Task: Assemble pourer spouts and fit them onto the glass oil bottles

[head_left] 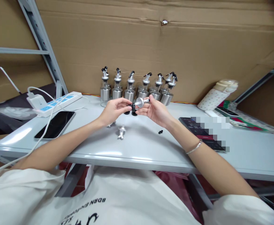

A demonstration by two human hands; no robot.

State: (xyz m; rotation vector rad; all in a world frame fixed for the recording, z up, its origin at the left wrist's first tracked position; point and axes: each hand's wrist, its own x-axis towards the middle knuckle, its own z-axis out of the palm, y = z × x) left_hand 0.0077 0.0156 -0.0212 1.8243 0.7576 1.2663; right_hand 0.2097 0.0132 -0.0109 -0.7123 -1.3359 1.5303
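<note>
Near the middle of the table, my right hand [156, 110] holds a silver-grey pourer top [140, 102] with its fingers closed round it. My left hand [115, 110] pinches a small black part [130, 107] at the left end of the pourer. More black pieces lie just below the fingertips. A loose silver pourer piece [121, 132] lies in front of my left hand, and another [111, 124] is partly hidden behind that wrist. Small black bits [160, 132] lie below my right hand. Behind both hands stand several glass-and-steel bottles [129, 93] with pourer tops.
At the left are a phone [55, 125], a power strip [59, 103] and a white cable. On the right lie a dark tablet-like device [202, 134] and a tilted dotted bottle [215, 95]. Cardboard [127, 37] stands behind the table [137, 159].
</note>
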